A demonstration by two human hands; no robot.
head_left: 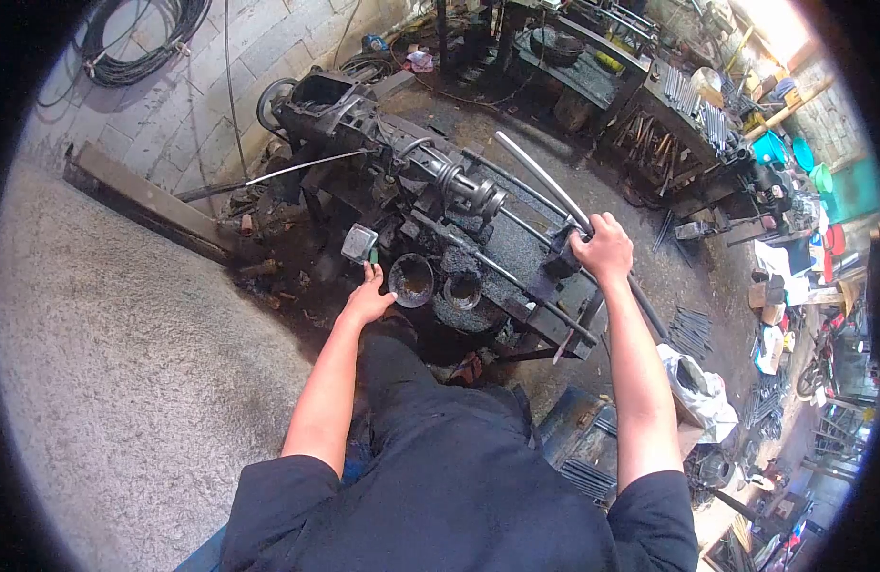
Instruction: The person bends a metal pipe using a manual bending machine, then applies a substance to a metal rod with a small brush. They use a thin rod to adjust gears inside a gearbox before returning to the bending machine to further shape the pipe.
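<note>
A dark lathe-like machine point(430, 172) stands in front of me, its round chuck point(478, 197) near the middle of the view. My right hand point(604, 250) is wrapped around a long metal bar point(540, 179), which slants across the machine's right end. My left hand point(368, 297) holds nothing; its fingers reach up to a small green part point(373, 255) beneath a grey box point(360, 243), and its thumb is spread apart. Beside the left thumb sits a round bowl point(411, 280) with dark liquid-like contents. A second bowl point(462, 290) stands to its right.
Metal shavings point(511, 253) cover the machine bed. Two rails run along it toward the lower right. Several dark rods point(690, 332) lie on the floor at right, near a white sack point(697, 396). A workbench point(573, 71) stands behind; a block wall point(173, 124) rises at left.
</note>
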